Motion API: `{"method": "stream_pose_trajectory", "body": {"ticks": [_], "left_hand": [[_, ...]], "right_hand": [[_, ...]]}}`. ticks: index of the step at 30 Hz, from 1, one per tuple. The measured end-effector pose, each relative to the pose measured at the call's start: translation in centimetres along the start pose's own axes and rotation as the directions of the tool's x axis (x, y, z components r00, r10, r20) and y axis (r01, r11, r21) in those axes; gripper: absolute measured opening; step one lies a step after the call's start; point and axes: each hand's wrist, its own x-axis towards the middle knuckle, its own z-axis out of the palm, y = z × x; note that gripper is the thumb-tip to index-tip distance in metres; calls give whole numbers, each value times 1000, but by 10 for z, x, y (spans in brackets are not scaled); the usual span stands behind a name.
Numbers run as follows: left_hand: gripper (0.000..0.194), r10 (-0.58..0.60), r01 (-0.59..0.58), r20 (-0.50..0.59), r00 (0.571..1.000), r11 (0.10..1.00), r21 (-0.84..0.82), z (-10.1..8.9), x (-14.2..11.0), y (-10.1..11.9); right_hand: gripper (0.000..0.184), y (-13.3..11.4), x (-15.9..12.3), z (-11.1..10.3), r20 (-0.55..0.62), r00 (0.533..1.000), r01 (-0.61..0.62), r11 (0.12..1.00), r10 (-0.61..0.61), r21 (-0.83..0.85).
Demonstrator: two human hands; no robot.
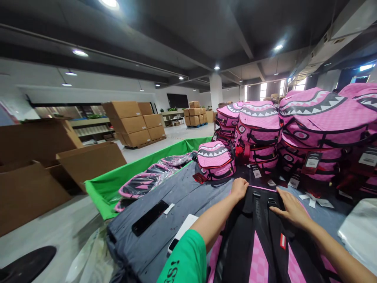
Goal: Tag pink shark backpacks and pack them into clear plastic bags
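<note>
A pink checkered backpack (259, 251) with black straps lies back-side up on the grey table (176, 196) right in front of me. My left hand (239, 188) rests closed over its top edge, fingers curled down on the fabric. My right hand (290, 208) lies flat on the black shoulder straps near two buckles, fingers stretched out. A small pink backpack with a shark-mouth print (215, 160) stands just beyond my left hand.
Stacks of pink shark-mouth backpacks (294, 125) fill the table's far right, paper tags (312, 200) lying in front of them. A green bin (118, 184) at left holds plastic-wrapped backpacks (147, 181). A phone (182, 232) and black strip (150, 217) lie on the table. Cardboard boxes (59, 165) stand left.
</note>
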Motion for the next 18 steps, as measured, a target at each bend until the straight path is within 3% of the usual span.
{"method": "stream_pose_trajectory", "body": {"ticks": [3,5,12,15,18], "left_hand": [[16,196,-197,58,979,980,25,-3,-24,1],[27,287,-289,59,956,956,42,-3,-47,-1],[62,430,-430,27,902,896,114,10,-132,-39],[63,451,-472,156,879,869,149,9,-143,-51],[61,292,-379,347,891,899,219,15,-121,-53]], "right_hand": [[62,-5,0,2,-22,999,24,1000,-24,-2],[57,-12,-9,4,-66,997,39,999,-39,1],[41,-42,-85,12,-275,940,192,980,-200,-58],[39,-41,-102,11,-121,971,203,978,-208,-56],[42,-27,-87,18,152,984,106,993,-97,-51]]}}
